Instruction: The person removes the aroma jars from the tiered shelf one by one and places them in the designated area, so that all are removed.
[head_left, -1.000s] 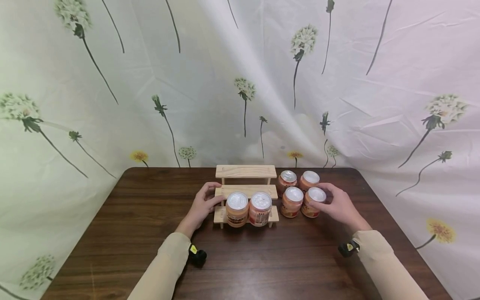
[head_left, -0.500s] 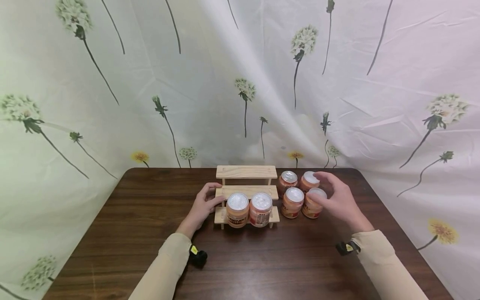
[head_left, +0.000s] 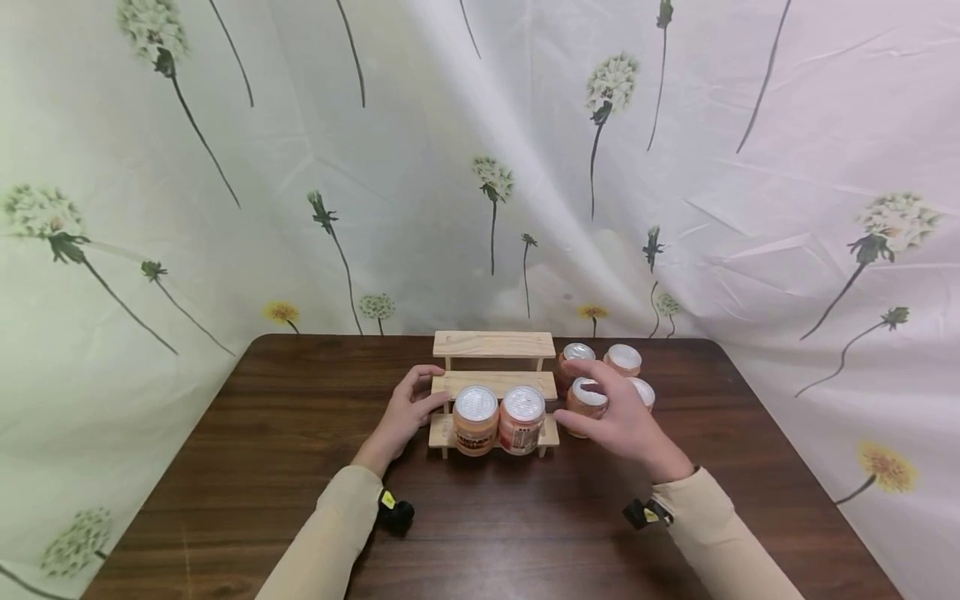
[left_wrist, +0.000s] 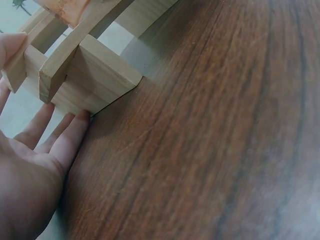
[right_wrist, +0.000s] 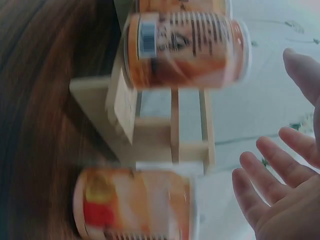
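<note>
A small three-step wooden rack (head_left: 493,343) stands mid-table with two orange-labelled jars (head_left: 476,435) side by side on its lowest step. My left hand (head_left: 397,421) holds the rack's left end, thumb and index finger at the middle step. In the left wrist view the lower fingers (left_wrist: 72,135) lie straight against the wooden side. My right hand (head_left: 626,412) hovers over the loose jars at the right, fingers spread and nothing gripped. It partly hides the near-left jar (head_left: 579,423). The right wrist view shows fingertips (right_wrist: 242,182) apart from a jar with a red-marked label (right_wrist: 130,205).
Behind the right hand stand a far-left jar (head_left: 576,352), a far-right jar (head_left: 622,358) and a near-right jar (head_left: 645,390). The dark wooden table (head_left: 300,433) ends at a hanging flower-print cloth (head_left: 420,208).
My right hand has let go of the near-right jar, risen past the far-right one, and moved left over the near-left jar. The left hand and rack have stayed in place.
</note>
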